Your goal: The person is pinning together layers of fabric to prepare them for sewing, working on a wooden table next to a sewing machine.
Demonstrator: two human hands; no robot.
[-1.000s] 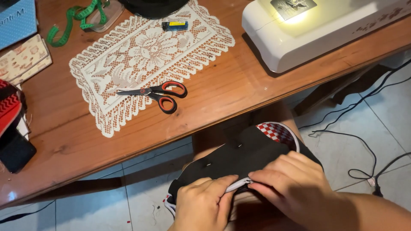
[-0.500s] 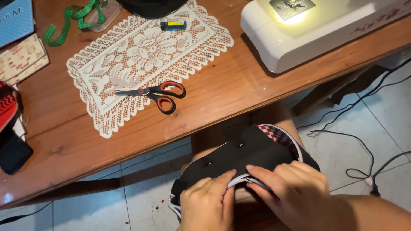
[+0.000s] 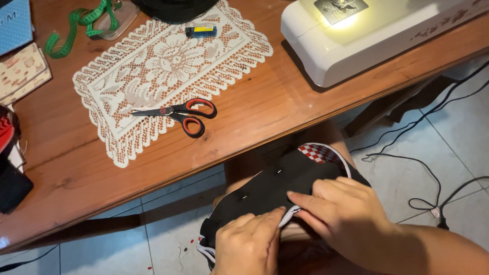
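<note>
A black piece of fabric (image 3: 277, 186) with a red-and-white checkered patch and white edging lies across my lap, below the table edge. My left hand (image 3: 247, 244) and my right hand (image 3: 344, 214) both pinch its white-edged near border, fingertips almost touching. Small pins stick in the black cloth. Red-and-black scissors (image 3: 181, 114) lie shut on a white lace mat (image 3: 158, 71) on the wooden table (image 3: 254, 112), well away from both hands.
A white sewing machine (image 3: 367, 35) with its lamp lit stands at the table's right end. A green tape measure (image 3: 76, 25), a small blue-yellow object (image 3: 201, 31) and patterned boxes (image 3: 20, 71) lie at the back left. Black cables (image 3: 423, 147) trail over the tiled floor.
My hands have shifted slightly along the fabric's edge, the left fingers closing toward the right ones. The view has drifted a little; the table items have not moved.
</note>
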